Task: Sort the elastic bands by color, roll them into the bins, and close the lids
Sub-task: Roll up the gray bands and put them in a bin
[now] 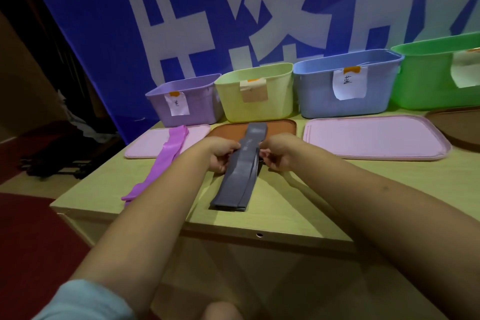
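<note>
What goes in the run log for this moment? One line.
stage: rolling | left hand: holds grey band | right hand: holds grey band | purple band: on table | bins: open

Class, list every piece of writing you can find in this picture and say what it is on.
"蓝": handwritten on the paper label of the blue bin.
Purple bin label: one handwritten character, too blurred to read.
Yellow bin label: no legible writing.
Blue banner: large white characters, cropped, unreadable.
</note>
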A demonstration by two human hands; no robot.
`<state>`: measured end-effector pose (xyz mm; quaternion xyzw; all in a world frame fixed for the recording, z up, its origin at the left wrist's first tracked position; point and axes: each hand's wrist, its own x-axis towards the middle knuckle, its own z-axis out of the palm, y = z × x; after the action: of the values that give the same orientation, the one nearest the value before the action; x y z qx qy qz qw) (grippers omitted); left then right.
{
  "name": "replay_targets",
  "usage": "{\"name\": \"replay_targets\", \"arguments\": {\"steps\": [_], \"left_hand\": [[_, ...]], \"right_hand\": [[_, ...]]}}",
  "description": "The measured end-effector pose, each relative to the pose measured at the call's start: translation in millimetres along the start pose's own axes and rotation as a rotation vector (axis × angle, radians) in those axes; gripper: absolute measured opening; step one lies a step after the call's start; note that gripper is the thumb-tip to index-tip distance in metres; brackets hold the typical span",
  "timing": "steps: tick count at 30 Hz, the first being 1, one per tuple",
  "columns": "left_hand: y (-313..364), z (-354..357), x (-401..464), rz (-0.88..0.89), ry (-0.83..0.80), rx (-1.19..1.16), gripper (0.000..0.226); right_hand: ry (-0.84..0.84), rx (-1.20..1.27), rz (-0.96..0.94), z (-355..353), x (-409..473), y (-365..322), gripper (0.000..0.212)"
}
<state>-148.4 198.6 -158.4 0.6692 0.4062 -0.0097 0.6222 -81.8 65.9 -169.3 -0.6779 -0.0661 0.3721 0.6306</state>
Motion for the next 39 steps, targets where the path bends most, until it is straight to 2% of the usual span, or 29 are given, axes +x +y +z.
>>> {"name": "replay_targets", "arguments": {"steps": [5, 11, 15, 17, 20, 22, 28, 31, 33, 36, 39], "left_hand": [[4, -5, -4, 0.037, 0.026, 0.011, 0.024], [12, -7, -13, 0.203, -0.072, -0.097, 0.010], [14, 2, -18, 0.371, -0.036, -0.132, 0.019], [15, 7, -23, 0.443, -0.009, -0.146, 0.010], [13, 11, -26, 0.543, 0.035, -0.152, 0.029], [10, 13, -32, 0.589, 0.053, -0.132, 0.030], [2, 13, -46, 0.687, 0.074, -0.157, 0.028], [-1, 17, -58, 0.708, 0.101, -0.145, 0.024], [-1, 18, -69, 0.718, 0.067, -0.167, 0.019], [3, 24, -92, 0.747, -0.011, -0.179, 0.025], [10, 35, -120, 0.792, -0.199, -0.232, 0.036]], "right_hand": [[0.079, -0.085, -0.117, -1, 8, -4, 0.025], [0.028, 0.152, -0.092, -1, 3, -14, 0.015], [0.010, 0.225, -0.113, -3, 4, -18, 0.015], [-0.016, 0.265, -0.117, -4, 4, -20, 0.020], [-0.043, 0.338, -0.114, -3, 3, -27, 0.023], [-0.007, 0.318, -0.148, -3, 3, -35, 0.025], [0.073, 0.261, -0.322, -2, -7, -54, 0.008], [0.046, 0.304, -0.414, -9, -24, -60, 0.029], [0.006, 0.311, -0.466, -16, -40, -63, 0.040], [-0.031, 0.303, -0.549, -28, -69, -66, 0.047], [-0.001, 0.264, -0.641, -40, -105, -68, 0.049]]}}
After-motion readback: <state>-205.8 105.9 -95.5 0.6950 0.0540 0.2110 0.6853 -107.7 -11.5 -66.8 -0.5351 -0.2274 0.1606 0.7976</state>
